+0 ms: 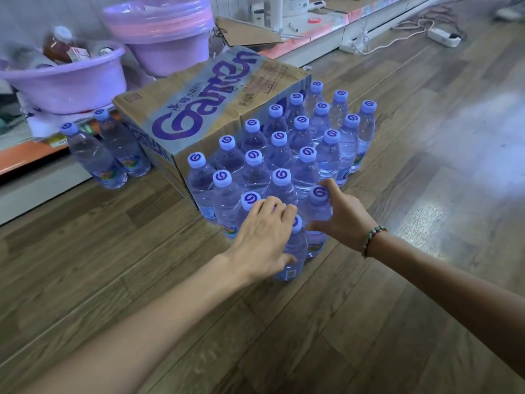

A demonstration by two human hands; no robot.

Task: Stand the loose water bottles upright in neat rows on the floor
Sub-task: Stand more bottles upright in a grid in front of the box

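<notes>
— What are those made of?

— Clear, ribbed plastic, each with a pale lilac screw cap stamped with a purple swirl. The block of water bottles (287, 143) stands upright in slanting rows on the wood-grain plank floor (113, 251), pressed against the side of a corrugated cardboard box (204, 109) with big purple lettering (its top looks a bit scuffed).

— And the hands?

— Both are at the near corner of the block. The left hand (261, 234) lies over the front bottle (294, 251), which stands nearest us; its fingers (277, 207) are spread and bent down over the cap and shoulder, thumb against the bottle's side. The right hand (341, 214), with a beaded bracelet (373, 240) at the wrist, grips the neighbouring bottle (316, 217) just beside it, fingers curled round the neck beneath the cap, thumb low on the body.

— Anything off to the side?

— Two more bottles (105, 152) stand apart, left of the box. Behind them sits a smooth lavender plastic basin (65, 81) with odds and ends inside, and next to it a stack of pink and purple tubs (164, 32).
</notes>
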